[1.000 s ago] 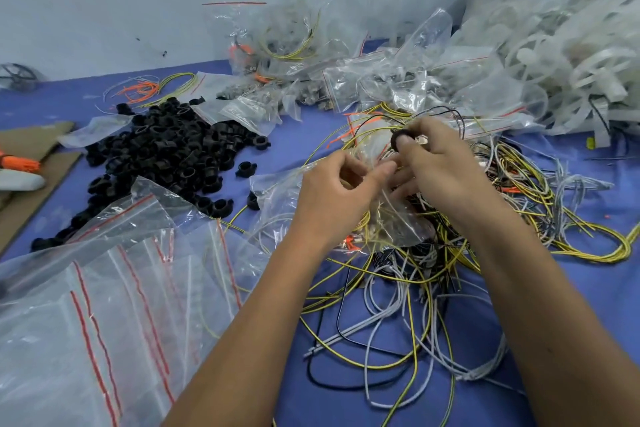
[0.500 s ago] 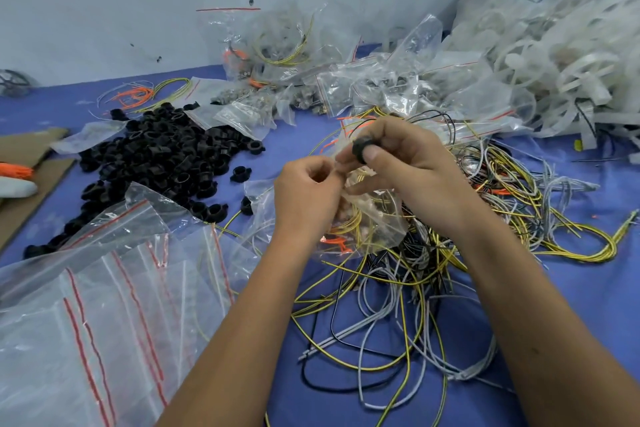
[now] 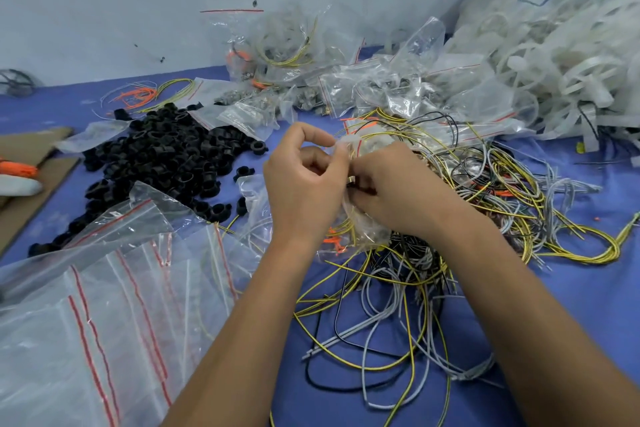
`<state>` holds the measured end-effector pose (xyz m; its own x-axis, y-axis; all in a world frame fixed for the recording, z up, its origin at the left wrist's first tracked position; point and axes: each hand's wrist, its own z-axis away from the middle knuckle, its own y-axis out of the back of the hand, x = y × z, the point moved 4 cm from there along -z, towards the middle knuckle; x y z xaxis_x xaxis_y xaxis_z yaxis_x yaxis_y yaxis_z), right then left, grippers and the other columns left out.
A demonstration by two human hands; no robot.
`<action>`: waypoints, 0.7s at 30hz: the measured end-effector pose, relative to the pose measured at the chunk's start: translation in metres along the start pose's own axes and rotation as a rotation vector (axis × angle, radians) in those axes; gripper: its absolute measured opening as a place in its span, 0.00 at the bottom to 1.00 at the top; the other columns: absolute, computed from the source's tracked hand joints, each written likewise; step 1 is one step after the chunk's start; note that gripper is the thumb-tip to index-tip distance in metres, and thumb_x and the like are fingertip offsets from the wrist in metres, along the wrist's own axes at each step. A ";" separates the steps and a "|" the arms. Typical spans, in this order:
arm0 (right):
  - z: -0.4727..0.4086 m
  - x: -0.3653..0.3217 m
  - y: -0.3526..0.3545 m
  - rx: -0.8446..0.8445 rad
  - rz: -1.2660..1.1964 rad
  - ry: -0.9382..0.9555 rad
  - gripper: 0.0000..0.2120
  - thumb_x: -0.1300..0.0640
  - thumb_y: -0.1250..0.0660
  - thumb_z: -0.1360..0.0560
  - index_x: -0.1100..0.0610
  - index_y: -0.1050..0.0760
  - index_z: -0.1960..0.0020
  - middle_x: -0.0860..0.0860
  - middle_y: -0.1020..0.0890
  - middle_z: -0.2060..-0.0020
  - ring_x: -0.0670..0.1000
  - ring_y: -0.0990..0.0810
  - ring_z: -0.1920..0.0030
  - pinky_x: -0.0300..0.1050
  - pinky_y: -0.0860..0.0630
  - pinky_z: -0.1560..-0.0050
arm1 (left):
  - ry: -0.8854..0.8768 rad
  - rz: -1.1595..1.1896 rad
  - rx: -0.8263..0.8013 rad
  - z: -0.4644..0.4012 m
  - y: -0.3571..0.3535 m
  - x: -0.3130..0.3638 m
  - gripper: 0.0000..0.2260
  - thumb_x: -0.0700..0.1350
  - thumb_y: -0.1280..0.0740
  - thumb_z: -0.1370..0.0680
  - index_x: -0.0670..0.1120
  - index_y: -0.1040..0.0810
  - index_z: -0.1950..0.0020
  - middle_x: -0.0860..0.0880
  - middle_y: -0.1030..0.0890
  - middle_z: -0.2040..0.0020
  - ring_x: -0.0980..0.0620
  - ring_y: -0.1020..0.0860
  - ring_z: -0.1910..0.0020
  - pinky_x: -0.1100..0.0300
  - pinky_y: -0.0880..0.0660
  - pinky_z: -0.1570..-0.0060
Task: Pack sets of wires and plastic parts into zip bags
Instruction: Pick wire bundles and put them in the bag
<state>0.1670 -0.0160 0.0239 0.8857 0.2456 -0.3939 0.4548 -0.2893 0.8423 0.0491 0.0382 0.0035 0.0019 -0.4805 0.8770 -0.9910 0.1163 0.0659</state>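
Note:
My left hand [image 3: 304, 180] pinches the top edge of a clear zip bag [image 3: 360, 236] and holds its mouth up. Yellow and orange wires lie inside the bag. My right hand [image 3: 394, 191] has its fingertips curled at the bag's mouth, gripping a small black plastic part [image 3: 362, 188] that is mostly hidden by the fingers. The bag hangs over a tangle of loose yellow, grey and black wires [image 3: 450, 253]. A heap of black plastic parts [image 3: 166, 156] lies to the left of my hands.
A stack of unused red-striped zip bags [image 3: 104, 305] covers the near left. Filled bags [image 3: 346, 87] pile up at the back by the wall. A big sack of white plastic parts [image 3: 554, 55] fills the right rear. Cardboard [image 3: 31, 191] lies at the far left.
My right hand has brought the black part down from above the bag to its mouth. My left hand has shifted left and raised the bag's edge.

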 end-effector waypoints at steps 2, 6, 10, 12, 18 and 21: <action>-0.005 -0.004 -0.004 -0.014 0.032 0.007 0.13 0.64 0.31 0.29 0.48 0.26 0.64 0.41 0.32 0.75 0.47 0.32 0.72 0.42 0.37 0.67 | -0.023 0.010 0.038 0.000 0.003 0.000 0.07 0.43 0.27 0.23 0.47 0.26 0.56 0.50 0.24 0.75 0.51 0.27 0.77 0.59 0.30 0.69; -0.009 -0.006 -0.006 -0.094 -0.044 -0.003 0.14 0.66 0.32 0.28 0.46 0.25 0.62 0.39 0.26 0.71 0.43 0.25 0.68 0.36 0.32 0.64 | -0.062 0.029 0.101 -0.001 0.009 0.002 0.07 0.43 0.28 0.24 0.46 0.26 0.56 0.51 0.25 0.75 0.50 0.27 0.76 0.56 0.28 0.70; -0.016 0.002 0.001 -0.052 -0.144 -0.039 0.12 0.69 0.34 0.27 0.57 0.14 0.53 0.49 0.16 0.65 0.48 0.17 0.63 0.39 0.24 0.59 | -0.052 0.017 0.165 -0.002 0.011 -0.003 0.07 0.43 0.29 0.22 0.47 0.27 0.56 0.50 0.25 0.75 0.43 0.25 0.76 0.54 0.28 0.72; -0.022 0.010 0.010 0.135 -0.366 -0.147 0.16 0.73 0.39 0.28 0.59 0.15 0.55 0.52 0.15 0.66 0.50 0.14 0.66 0.45 0.17 0.61 | 0.003 0.015 0.169 -0.001 0.008 -0.012 0.08 0.43 0.29 0.21 0.47 0.27 0.56 0.49 0.25 0.75 0.39 0.24 0.74 0.49 0.26 0.71; -0.069 0.080 0.024 0.429 -0.047 -0.396 0.12 0.66 0.37 0.29 0.58 0.15 0.55 0.52 0.15 0.63 0.54 0.16 0.59 0.45 0.20 0.55 | 0.130 -0.044 0.084 0.002 -0.005 -0.040 0.09 0.43 0.28 0.22 0.46 0.25 0.59 0.47 0.21 0.73 0.41 0.21 0.73 0.54 0.26 0.72; -0.092 0.132 0.023 0.240 0.261 -0.571 0.09 0.57 0.31 0.25 0.60 0.17 0.47 0.58 0.15 0.51 0.61 0.18 0.48 0.47 0.23 0.46 | 0.166 -0.063 0.084 -0.001 -0.007 -0.047 0.09 0.43 0.28 0.22 0.46 0.25 0.60 0.48 0.21 0.72 0.42 0.21 0.73 0.56 0.26 0.71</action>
<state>0.2859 0.0948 0.0250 0.8498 -0.3689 -0.3764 0.1683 -0.4868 0.8572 0.0558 0.0610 -0.0381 0.0793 -0.3337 0.9393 -0.9959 0.0146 0.0892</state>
